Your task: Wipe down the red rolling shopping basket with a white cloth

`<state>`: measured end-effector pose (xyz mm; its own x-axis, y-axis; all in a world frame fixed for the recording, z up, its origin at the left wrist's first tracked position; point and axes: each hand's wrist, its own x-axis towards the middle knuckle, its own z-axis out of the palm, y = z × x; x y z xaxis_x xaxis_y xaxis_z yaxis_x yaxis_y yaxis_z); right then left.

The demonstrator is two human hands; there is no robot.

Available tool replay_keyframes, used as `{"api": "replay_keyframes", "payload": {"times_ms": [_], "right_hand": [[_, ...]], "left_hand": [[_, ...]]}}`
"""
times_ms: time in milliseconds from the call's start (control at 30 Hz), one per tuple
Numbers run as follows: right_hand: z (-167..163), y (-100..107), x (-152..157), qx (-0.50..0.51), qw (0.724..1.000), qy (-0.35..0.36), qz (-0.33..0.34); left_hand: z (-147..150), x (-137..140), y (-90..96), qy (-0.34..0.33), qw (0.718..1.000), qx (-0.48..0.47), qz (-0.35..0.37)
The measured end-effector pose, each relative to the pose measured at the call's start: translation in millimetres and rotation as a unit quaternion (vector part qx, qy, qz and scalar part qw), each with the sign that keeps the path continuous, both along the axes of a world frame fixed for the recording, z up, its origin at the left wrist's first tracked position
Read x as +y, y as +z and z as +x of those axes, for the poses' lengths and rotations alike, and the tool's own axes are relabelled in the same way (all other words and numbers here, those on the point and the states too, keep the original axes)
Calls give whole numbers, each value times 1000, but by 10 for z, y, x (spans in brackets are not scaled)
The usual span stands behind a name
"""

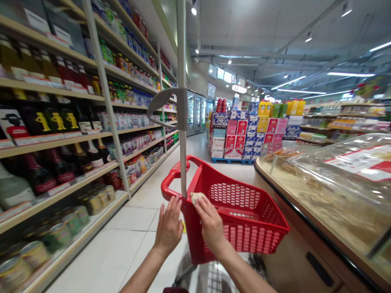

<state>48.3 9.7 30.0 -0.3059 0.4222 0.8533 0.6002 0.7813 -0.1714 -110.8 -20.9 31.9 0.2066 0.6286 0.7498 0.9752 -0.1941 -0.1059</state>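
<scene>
Fingers of the right hand [210, 224], together, press a cloth [196, 197] beneath their tips against the basket [193, 247] at frame centre; the left hand [169, 226], just left, holds its thumb apart from straight fingers.

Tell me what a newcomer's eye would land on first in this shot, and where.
The bright red basket in the center stands out first, with a metal pole rising at its near left end. There the left grip is at the rim, and the right grip has its fingers on a small whitish wad. Beyond stands a colorful stack of boxes.
</scene>
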Motion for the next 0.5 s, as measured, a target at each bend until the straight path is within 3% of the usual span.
{"api": "replay_keyframes", "payload": {"times_ms": [67, 167, 267, 400, 467, 500], "right_hand": [[-249, 140, 71, 9, 999, -31, -13], [-308, 71, 141, -9, 999, -50, -18], [236, -211, 191, -35, 998, -53, -5], [1261, -534, 277, -11, 985, -160, -62], [1392, -541, 295, 28, 973, -210, -96], [1309, -504, 294, 40, 972, -206, -107]], "left_hand": [[-60, 110, 158, 29, 999, -20, 1], [-131, 242, 347, 28, 999, -9, -23], [-181, 289, 467, 11, 999, -4, -30], [-197, 296, 590, -24, 999, -7, -44], [-180, 304, 657, -49, 995, -7, -82], [-166, 308, 691, -57, 993, -6, -105]]}}
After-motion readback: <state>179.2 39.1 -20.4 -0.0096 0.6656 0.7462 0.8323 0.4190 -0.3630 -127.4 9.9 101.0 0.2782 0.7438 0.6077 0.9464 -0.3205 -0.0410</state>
